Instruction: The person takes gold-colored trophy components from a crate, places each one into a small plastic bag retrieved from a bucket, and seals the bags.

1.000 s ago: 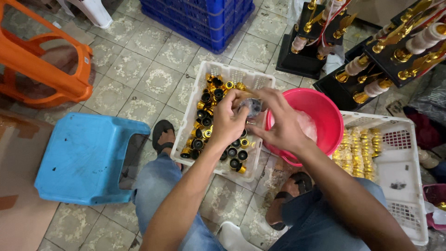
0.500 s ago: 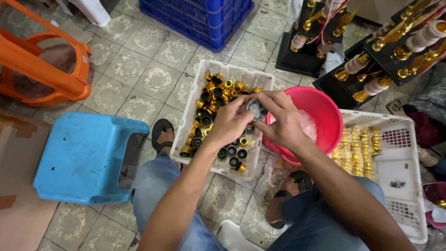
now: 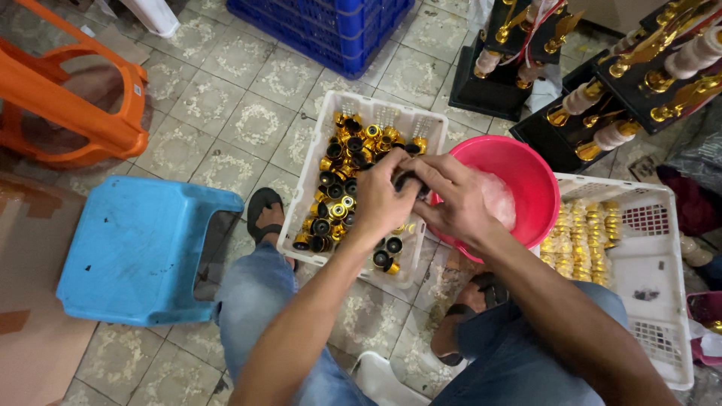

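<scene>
We hold both hands together over the white tray of gold and black caps: our left hand and right hand are pinched around one small dark cap, just beside the pink bowl, above the tiled floor

Both hands — left, right — fingers curled, touching, forearms converging

Even, soft overhead light, faint shadows, glints on gold parts; sharp centre, wide-angle stretch at edges.
</scene>
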